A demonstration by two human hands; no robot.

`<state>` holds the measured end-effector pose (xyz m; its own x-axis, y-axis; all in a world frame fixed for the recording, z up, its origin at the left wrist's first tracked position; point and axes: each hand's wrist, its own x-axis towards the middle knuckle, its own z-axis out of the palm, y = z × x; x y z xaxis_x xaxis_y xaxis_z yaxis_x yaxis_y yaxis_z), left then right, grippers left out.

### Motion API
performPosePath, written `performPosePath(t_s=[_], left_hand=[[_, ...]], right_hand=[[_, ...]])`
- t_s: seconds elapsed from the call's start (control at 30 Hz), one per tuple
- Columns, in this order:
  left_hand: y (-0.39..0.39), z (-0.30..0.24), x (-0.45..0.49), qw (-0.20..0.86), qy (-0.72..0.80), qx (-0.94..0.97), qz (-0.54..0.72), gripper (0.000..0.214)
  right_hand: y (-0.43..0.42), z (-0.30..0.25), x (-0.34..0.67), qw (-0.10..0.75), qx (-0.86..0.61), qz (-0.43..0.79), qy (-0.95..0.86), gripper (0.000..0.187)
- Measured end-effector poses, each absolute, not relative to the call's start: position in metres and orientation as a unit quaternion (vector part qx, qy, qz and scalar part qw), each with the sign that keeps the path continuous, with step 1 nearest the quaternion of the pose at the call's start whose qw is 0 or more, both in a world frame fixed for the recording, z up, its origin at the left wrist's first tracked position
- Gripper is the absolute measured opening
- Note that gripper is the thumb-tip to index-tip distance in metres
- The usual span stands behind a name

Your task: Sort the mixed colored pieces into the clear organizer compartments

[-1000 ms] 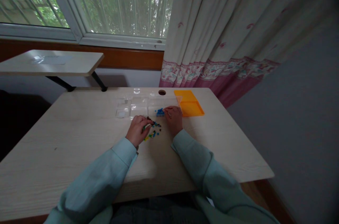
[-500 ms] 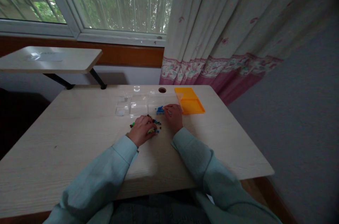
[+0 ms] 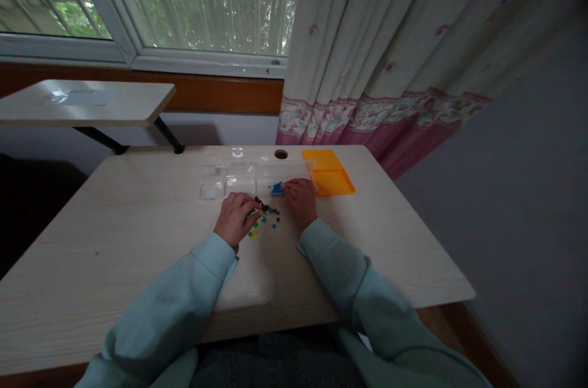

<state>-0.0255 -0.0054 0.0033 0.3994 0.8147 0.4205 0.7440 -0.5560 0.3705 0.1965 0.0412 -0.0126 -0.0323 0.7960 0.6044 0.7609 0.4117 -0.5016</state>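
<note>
A loose pile of tiny coloured pieces (image 3: 266,209), dark brown, blue, green and yellow, lies on the desk. My left hand (image 3: 235,218) rests at the pile's left side, thumb and fingers apart around its edge. Behind the pile stands a clear plastic compartment box (image 3: 241,179). Small blue pieces (image 3: 277,188) are gathered in one of its front compartments. Over that compartment's right end, my right hand (image 3: 301,201) has its thumb and fingertips pinched together beside the blue pieces. Whatever sits between those fingertips is too small to make out.
An orange two-part tray (image 3: 331,182) sits against the clear box's right end. Behind them is a round cable hole (image 3: 281,155) in the desk (image 3: 151,241). A raised shelf (image 3: 92,109) stands at the back left, and a curtain (image 3: 349,70) hangs behind the desk.
My left hand has drawn back left from over the pile, uncovering green and yellow pieces. My right hand stays at the blue pieces, almost unmoved.
</note>
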Motion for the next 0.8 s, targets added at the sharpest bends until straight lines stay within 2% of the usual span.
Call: performPosePath(t_s=[0.3, 0.57, 0.8], left_hand=[[-0.012, 0.005, -0.020, 0.067, 0.439, 0.862, 0.246, 0.022], [-0.011, 0.003, -0.018, 0.066, 0.446, 0.860, 0.240, 0.012], [-0.009, -0.001, -0.016, 0.064, 0.444, 0.861, 0.242, 0.012]], right_hand=[[0.040, -0.011, 0.195, 0.435, -0.543, 0.023, -0.718, 0.018], [0.040, -0.011, 0.195, 0.437, -0.542, 0.028, -0.717, 0.020], [0.041, -0.013, 0.196, 0.438, -0.539, 0.018, -0.719, 0.018]])
